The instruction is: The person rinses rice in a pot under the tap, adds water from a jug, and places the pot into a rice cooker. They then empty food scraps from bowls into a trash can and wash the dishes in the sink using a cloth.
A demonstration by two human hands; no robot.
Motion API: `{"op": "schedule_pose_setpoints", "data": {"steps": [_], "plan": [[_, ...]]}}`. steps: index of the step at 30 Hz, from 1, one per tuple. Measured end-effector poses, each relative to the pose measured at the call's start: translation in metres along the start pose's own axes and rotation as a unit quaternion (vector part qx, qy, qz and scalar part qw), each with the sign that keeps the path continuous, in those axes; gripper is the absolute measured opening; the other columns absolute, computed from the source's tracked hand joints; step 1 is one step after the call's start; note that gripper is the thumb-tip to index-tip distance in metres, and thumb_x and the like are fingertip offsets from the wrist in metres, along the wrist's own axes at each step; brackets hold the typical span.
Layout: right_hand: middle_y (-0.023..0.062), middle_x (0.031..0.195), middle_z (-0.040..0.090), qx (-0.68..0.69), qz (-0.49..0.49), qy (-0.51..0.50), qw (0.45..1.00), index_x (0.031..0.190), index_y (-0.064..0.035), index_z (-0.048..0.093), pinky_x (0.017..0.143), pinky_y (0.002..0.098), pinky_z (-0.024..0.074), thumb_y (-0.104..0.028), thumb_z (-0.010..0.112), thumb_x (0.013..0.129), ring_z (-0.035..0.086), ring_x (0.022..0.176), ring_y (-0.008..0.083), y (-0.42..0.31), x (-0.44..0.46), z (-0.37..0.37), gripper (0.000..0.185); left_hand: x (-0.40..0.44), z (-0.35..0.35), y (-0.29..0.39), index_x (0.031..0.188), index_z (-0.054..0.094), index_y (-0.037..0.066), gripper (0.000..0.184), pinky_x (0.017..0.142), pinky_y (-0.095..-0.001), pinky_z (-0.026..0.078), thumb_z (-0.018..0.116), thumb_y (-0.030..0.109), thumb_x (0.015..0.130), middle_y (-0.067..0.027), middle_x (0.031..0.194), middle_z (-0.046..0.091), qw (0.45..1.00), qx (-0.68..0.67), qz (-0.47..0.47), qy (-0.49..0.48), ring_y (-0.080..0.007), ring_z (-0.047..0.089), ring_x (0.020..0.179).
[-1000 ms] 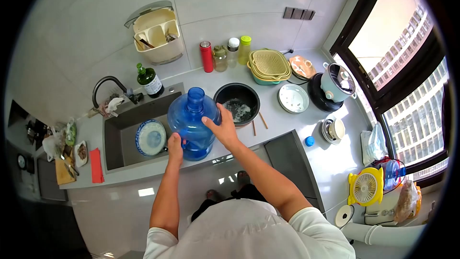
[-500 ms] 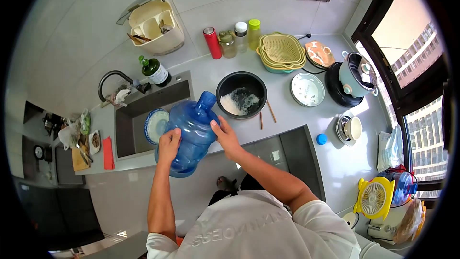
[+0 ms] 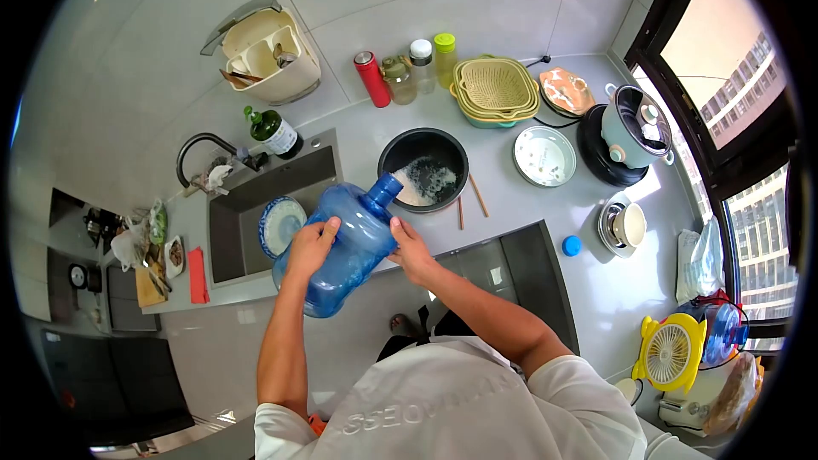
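Note:
A large blue, clear plastic water jug point(image 3: 351, 243) is held between my two hands at the counter's front edge. My left hand point(image 3: 313, 249) presses on its left side, while my right hand point(image 3: 412, 252) grips its right side near the shoulder. The jug leans, and its uncapped-looking neck points up and right, overlapping the near rim of a dark pot point(image 3: 390, 153). White grains resembling rice lie in that pot, with a darker patch of bare bottom or water. Whether anything flows from the neck cannot be seen.
Left of the pot is a sink point(image 3: 223, 230) holding a blue-rimmed bowl point(image 3: 284, 226). Chopsticks point(image 3: 479, 196) lie right of the pot. A blue cap point(image 3: 572, 245), a plate point(image 3: 545, 156) and stacked bowls point(image 3: 629, 226) are further right. Colanders point(image 3: 494, 88) and bottles point(image 3: 398, 81) stand behind.
The jug has tilted further right, and its neck has come down from upright toward the pot's near rim. Both hands moved with it. The view has shifted slightly.

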State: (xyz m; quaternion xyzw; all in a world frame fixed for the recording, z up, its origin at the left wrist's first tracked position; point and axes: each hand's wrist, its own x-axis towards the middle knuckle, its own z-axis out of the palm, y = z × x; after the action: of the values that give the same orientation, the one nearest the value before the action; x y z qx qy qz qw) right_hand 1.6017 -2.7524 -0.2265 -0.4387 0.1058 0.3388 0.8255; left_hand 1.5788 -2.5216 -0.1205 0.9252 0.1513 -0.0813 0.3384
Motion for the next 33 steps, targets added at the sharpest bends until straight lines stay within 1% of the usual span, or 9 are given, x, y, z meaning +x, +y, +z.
{"op": "schedule_pose_setpoints", "data": {"steps": [1,6,10,14,19,22,28,31,33], "plan": [[0.0172,0.157,0.043,-0.004,0.012,-0.003,1.0,0.166,-0.009,0.024,0.118,0.0545,0.0377,-0.067,0.053,0.103,0.048,0.14,0.0374,-0.004,-0.004,-0.001,0.09,0.001,0.001,0.003,0.086,0.075,-0.003,0.082,0.071,-0.0419,0.053,0.051,0.074,0.099,-0.0143,0.069,0.068,1.0,0.0,0.001,0.001,-0.0294,0.069,0.071],[0.0211,0.159,0.04,-0.018,0.046,-0.001,0.999,0.166,-0.0076,0.022,0.119,0.055,0.0382,-0.071,0.049,0.103,0.048,0.139,0.0412,-0.012,-0.012,-0.007,0.094,0.01,0.007,0.011,0.087,0.076,-0.003,0.086,0.076,-0.0459,0.054,0.047,0.077,0.098,-0.0169,0.073,0.071,0.999,0.033,-0.006,-0.03,-0.0356,0.072,0.076],[0.0215,0.158,0.04,-0.015,0.08,-0.005,0.997,0.166,-0.0065,0.023,0.119,0.0539,0.0402,-0.072,0.046,0.103,0.049,0.138,0.0424,-0.008,-0.011,-0.011,0.094,0.011,0.008,0.016,0.087,0.076,-0.003,0.085,0.078,-0.0459,0.055,0.047,0.077,0.098,-0.0178,0.075,0.072,0.998,0.053,-0.011,-0.036,-0.0364,0.072,0.078],[0.0184,0.16,0.041,-0.01,0.098,-0.013,0.995,0.166,-0.0072,0.023,0.121,0.0547,0.0371,-0.077,0.046,0.1,0.047,0.142,0.041,-0.002,-0.003,-0.013,0.098,0.011,0.002,0.027,0.088,0.078,-0.003,0.083,0.081,-0.0467,0.056,0.05,0.074,0.098,-0.02,0.08,0.074,0.997,0.074,-0.004,-0.036,-0.0381,0.074,0.083],[0.0189,0.159,0.042,-0.011,0.115,-0.015,0.993,0.165,-0.0074,0.023,0.118,0.0526,0.0427,-0.075,0.041,0.103,0.053,0.138,0.0386,0.001,0.001,-0.013,0.094,0.02,0.002,0.025,0.088,0.079,-0.002,0.08,0.083,-0.0481,0.056,0.051,0.073,0.098,-0.0211,0.083,0.076,0.996,0.085,0.009,-0.03,-0.0398,0.075,0.086],[0.0191,0.159,0.042,-0.008,0.119,-0.017,0.993,0.166,-0.0083,0.023,0.117,0.0518,0.0441,-0.074,0.04,0.104,0.053,0.138,0.0389,0.0,0.002,-0.012,0.092,0.023,0.0,0.027,0.087,0.078,-0.002,0.08,0.083,-0.0484,0.056,0.051,0.073,0.098,-0.0213,0.083,0.075,0.994,0.099,0.001,-0.039,-0.0403,0.075,0.087],[0.0187,0.159,0.042,-0.01,0.118,-0.015,0.993,0.166,-0.0105,0.024,0.117,0.0522,0.0447,-0.073,0.037,0.105,0.053,0.138,0.0388,-0.002,0.004,-0.011,0.088,0.028,0.0,0.026,0.084,0.077,-0.002,0.082,0.084,-0.0488,0.056,0.05,0.074,0.098,-0.0212,0.082,0.075,0.994,0.094,-0.011,-0.054,-0.042,0.074,0.087],[0.0185,0.158,0.043,-0.017,0.112,-0.01,0.993,0.165,-0.0091,0.025,0.116,0.0527,0.0449,-0.072,0.036,0.105,0.053,0.138,0.0389,-0.002,0.003,-0.009,0.087,0.033,0.002,0.019,0.083,0.077,-0.002,0.083,0.084,-0.0489,0.055,0.049,0.075,0.098,-0.0212,0.082,0.075,0.994,0.095,-0.004,-0.06,-0.0422,0.074,0.087],[0.0191,0.157,0.044,-0.015,0.115,-0.009,0.993,0.165,-0.0081,0.026,0.116,0.0526,0.0454,-0.072,0.036,0.106,0.053,0.137,0.0392,-0.002,0.005,-0.009,0.087,0.038,0.005,0.012,0.074,0.072,-0.003,0.088,0.073,-0.0441,0.054,0.049,0.079,0.096,-0.0165,0.066,0.068,0.995,0.086,0.036,-0.042,-0.0333,0.07,0.067]]}}
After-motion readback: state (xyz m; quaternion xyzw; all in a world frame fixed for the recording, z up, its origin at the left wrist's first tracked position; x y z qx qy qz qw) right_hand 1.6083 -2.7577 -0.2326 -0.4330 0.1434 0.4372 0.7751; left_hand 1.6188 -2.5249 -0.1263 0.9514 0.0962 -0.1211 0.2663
